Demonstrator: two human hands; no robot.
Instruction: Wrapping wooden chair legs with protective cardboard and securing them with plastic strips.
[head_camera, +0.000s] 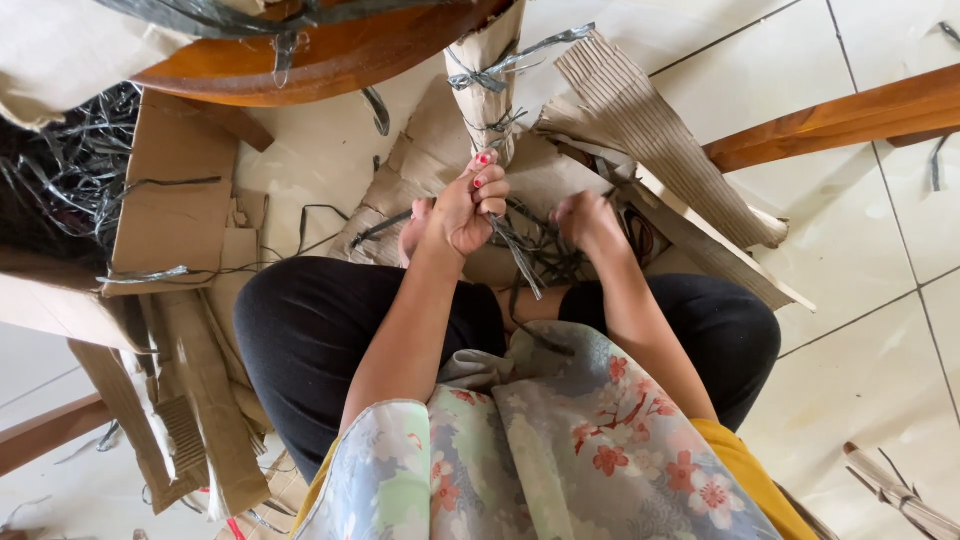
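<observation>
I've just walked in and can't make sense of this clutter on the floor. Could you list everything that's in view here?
wrapped leg: one, brown cardboard tied with grey straps, top centre, upright.
plastic straps: a bundle, dark grey, between the hands.
strap tangle: one heap, black, far left.
corrugated cardboard: several torn sheets, brown, around the leg.
flat cardboard: several pieces, brown, left.
wooden round top: one, reddish brown, top.
wooden rail: one, brown, right.
tiled floor: cream.
left hand: gripping straps at the leg.
right hand: closed among straps.
</observation>
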